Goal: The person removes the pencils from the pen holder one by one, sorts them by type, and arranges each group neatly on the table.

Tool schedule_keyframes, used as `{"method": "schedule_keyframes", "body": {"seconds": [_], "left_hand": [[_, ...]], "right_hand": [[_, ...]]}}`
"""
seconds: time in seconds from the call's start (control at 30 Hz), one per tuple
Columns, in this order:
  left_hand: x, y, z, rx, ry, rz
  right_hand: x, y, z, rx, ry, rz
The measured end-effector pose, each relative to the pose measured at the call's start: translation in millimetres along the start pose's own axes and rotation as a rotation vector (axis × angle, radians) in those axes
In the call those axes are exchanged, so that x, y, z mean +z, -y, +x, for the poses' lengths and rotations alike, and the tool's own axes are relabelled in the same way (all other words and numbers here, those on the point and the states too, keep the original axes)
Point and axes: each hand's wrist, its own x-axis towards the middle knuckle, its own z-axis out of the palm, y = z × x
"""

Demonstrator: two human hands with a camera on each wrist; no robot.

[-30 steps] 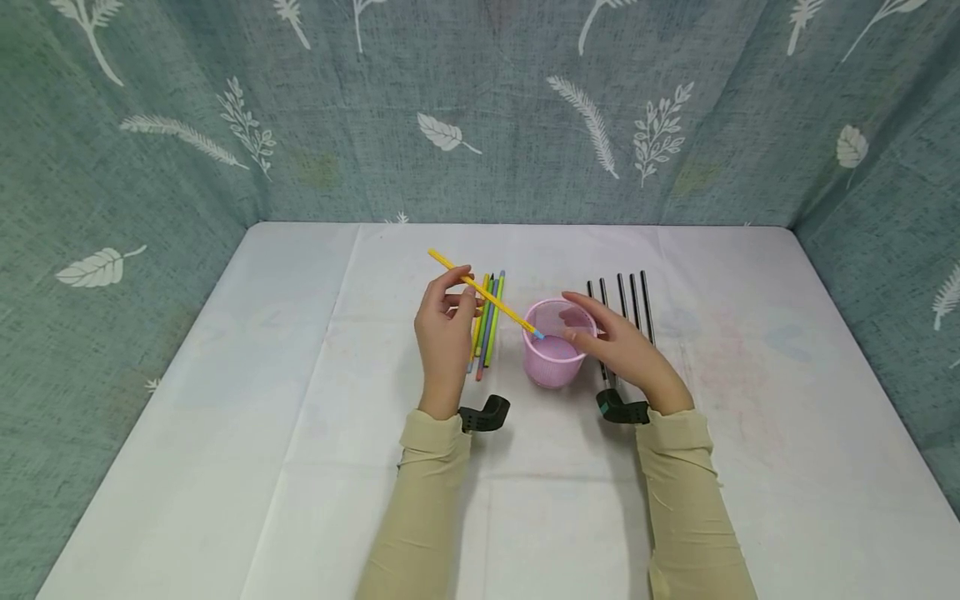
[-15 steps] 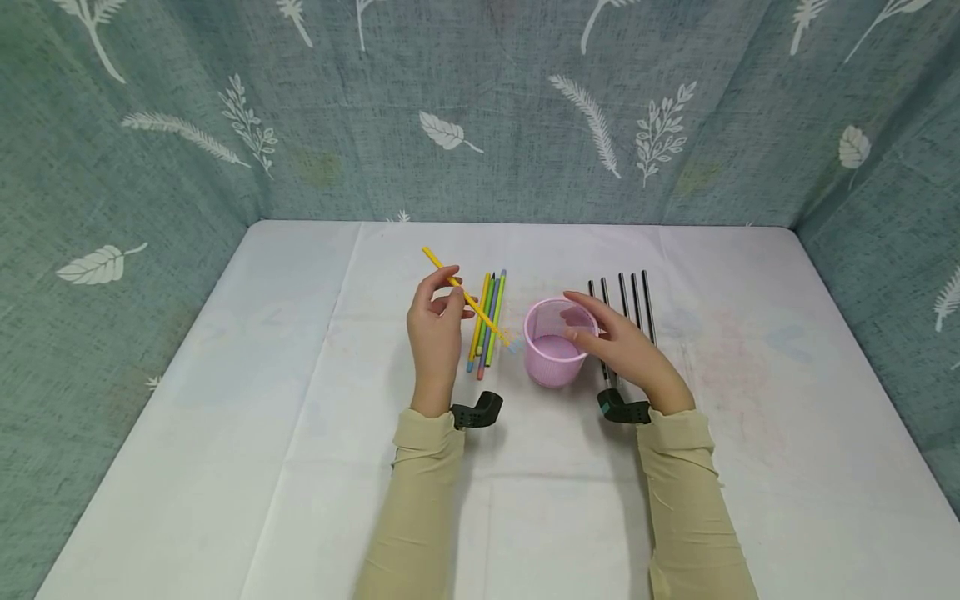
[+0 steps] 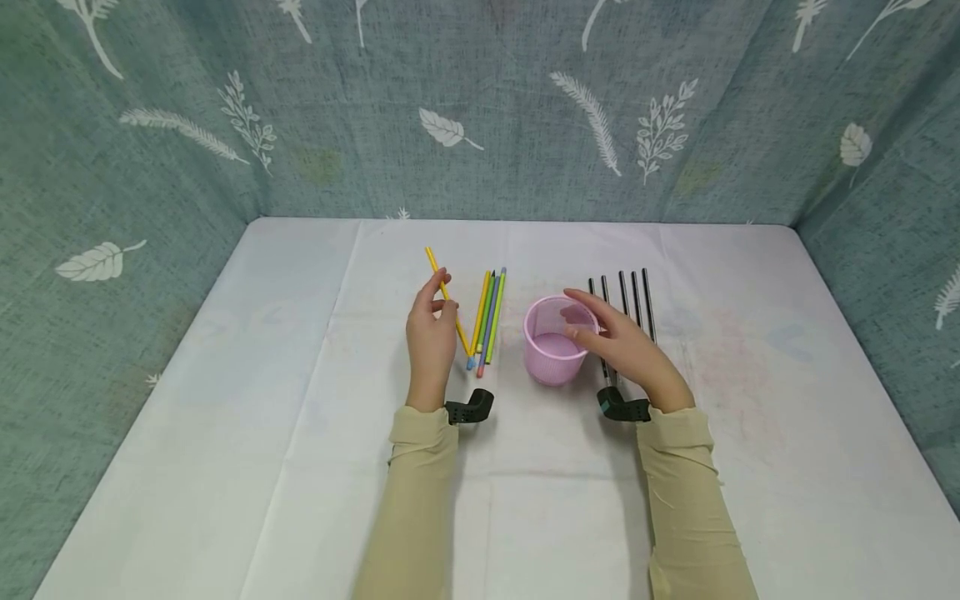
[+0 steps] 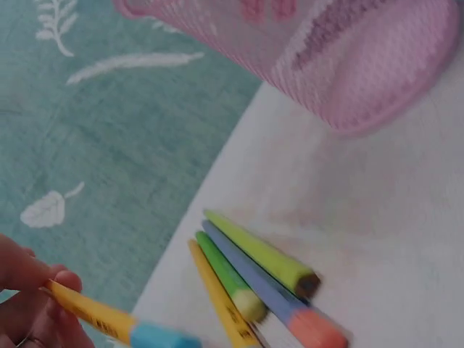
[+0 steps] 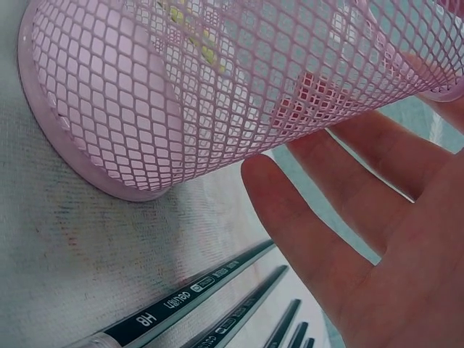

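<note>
In the head view my left hand (image 3: pixel 431 333) pinches a yellow pencil (image 3: pixel 435 267) with a light blue end (image 4: pixel 163 336). That blue end points down toward me, near the ends of a small row of coloured pencils (image 3: pixel 496 312). Yellow, green, purple and lime ones lie side by side, several with ends dipped in another colour. My right hand (image 3: pixel 626 346) holds a pink mesh pencil cup (image 3: pixel 553 367) upright on the table, fingers and thumb around its rim and side. Red-looking fingertips (image 5: pixel 312 98) show through the mesh in the right wrist view. No pencil shows in the cup.
Several black pencils (image 3: pixel 648 308) marked HB lie roughly parallel to the right of the cup, partly under my right hand. A white cloth covers the table (image 3: pixel 337 500). A green leaf-patterned curtain (image 3: pixel 495 125) stands along the back and sides.
My left hand has drawn back leftward from the cup, bringing the yellow pencil with it. Its blue end has swung from the cup's rim to beside the coloured pencils. The right hand and cup stay put.
</note>
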Motion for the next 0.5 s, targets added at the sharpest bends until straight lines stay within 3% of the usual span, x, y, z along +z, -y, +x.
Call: {"method": "schedule_keyframes", "body": {"seconds": [0.2,0.3,0.5], "left_hand": [[6.6,14.7,2.4,-0.078,0.101,0.204],[10.3,19.1,2.7,-0.058,0.136,0.251],[14.8,27.1,-0.2,-0.022,0.123,0.277]], "right_hand": [[-3.5,1.6,0.4,0.005,0.001,-0.006],[-4.7,0.9,1.3,0.002,-0.001,0.004],[-1.6,-5.3,0.3,-0.01,0.001,0.049]]}}
